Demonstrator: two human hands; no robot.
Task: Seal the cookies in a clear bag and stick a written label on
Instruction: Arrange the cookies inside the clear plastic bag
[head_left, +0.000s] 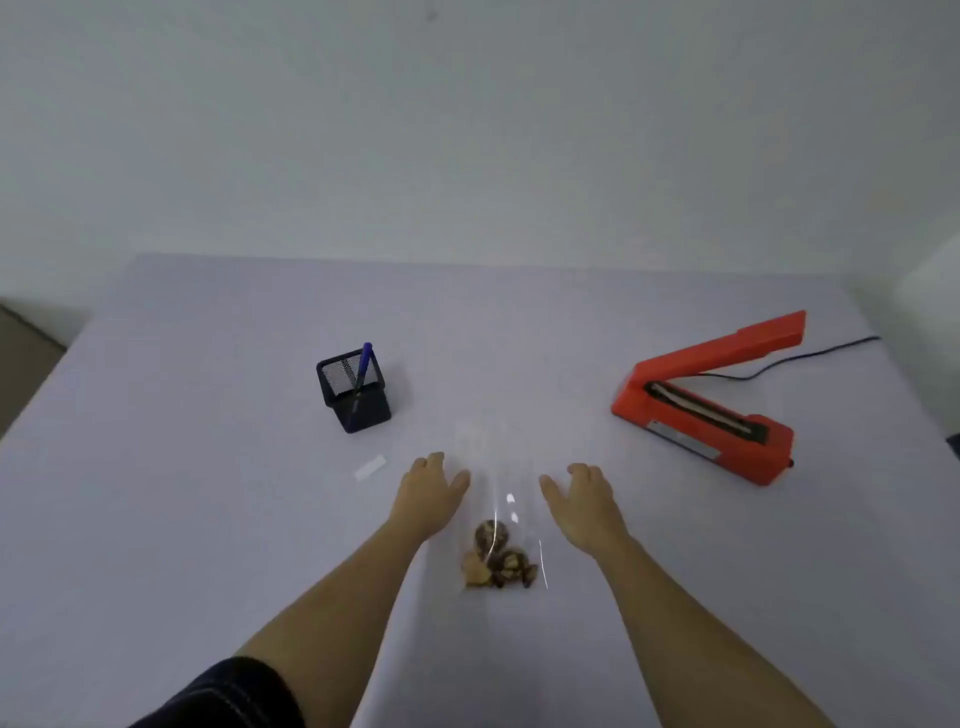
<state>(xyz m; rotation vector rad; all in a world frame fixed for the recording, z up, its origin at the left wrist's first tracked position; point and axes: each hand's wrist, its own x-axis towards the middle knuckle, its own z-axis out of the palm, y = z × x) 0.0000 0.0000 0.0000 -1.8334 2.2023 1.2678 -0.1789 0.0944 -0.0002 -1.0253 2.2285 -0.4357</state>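
Observation:
A clear plastic bag (501, 483) lies flat on the white table, its near end holding several brown cookies (496, 558). My left hand (428, 491) rests palm down just left of the bag, fingers relaxed. On the bag's right side my right hand (584, 501) lies the same way. Neither hand holds anything. A small white label (370, 466) lies on the table left of my left hand. A blue pen (362, 371) stands in a black mesh holder (355, 391) further back.
A red heat sealer (711, 405) sits at the right with its arm raised, and its dark cord (810, 356) runs off toward the right edge. The table (208, 519) meets a plain wall at the back. A dark sleeve (228, 696) shows at the bottom left.

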